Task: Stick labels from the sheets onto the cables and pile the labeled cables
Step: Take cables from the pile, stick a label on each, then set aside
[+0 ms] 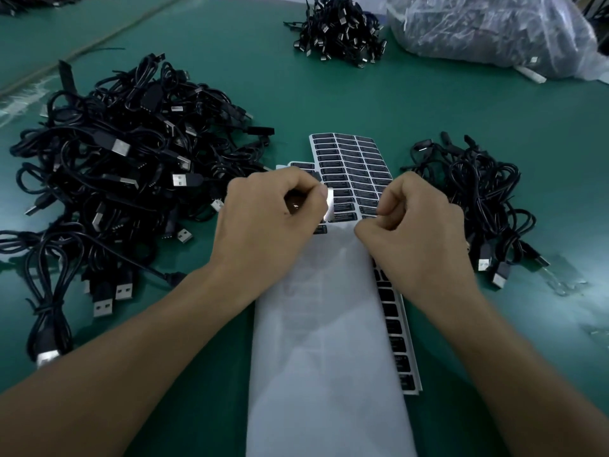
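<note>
**Clearly unfinished: many labels left**

Nearest you, a white backing sheet (329, 341) lies on the desk (217, 407). Your left hand (263, 219) pinches a peeled label (329, 204). Your right hand (418, 232) curls at the label sheet (356, 166), grip unclear. Rows there are unused. The large cable pile (115, 166) and small cable pile (478, 199) flank it.

We're looking over the sheet (354, 166) now: its black labels (342, 179) carry fine pale print, but it's too small and blurred for us to read. Same story on the lower sheet (395, 328). We can't make out a single word or number.
</note>
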`<act>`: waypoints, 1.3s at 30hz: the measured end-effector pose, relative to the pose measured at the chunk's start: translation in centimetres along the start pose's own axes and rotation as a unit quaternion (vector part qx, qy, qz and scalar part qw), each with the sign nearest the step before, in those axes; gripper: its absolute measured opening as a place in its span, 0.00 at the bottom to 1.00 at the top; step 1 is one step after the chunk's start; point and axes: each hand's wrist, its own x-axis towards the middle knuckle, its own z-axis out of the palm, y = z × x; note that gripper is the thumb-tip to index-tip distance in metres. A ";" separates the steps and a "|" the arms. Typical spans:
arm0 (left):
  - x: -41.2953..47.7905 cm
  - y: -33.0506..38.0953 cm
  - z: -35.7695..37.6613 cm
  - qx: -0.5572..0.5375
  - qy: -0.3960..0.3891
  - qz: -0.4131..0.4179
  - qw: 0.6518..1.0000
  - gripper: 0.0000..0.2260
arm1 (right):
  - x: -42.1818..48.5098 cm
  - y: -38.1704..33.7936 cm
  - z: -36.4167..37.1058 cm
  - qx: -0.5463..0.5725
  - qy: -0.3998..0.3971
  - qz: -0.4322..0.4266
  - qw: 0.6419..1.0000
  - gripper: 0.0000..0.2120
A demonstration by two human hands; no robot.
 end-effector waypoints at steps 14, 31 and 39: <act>-0.7 0.9 0.3 0.028 0.002 0.023 0.999 0.07 | -0.9 -1.0 1.3 -0.055 0.052 -0.121 0.990 0.08; -0.7 0.6 0.4 -0.089 -0.052 0.018 0.995 0.10 | 0.2 -1.2 0.0 0.287 0.063 0.052 0.955 0.06; -0.8 0.7 0.3 -0.138 -0.121 0.019 0.983 0.08 | 0.0 -1.9 -0.2 0.417 0.003 0.071 0.906 0.18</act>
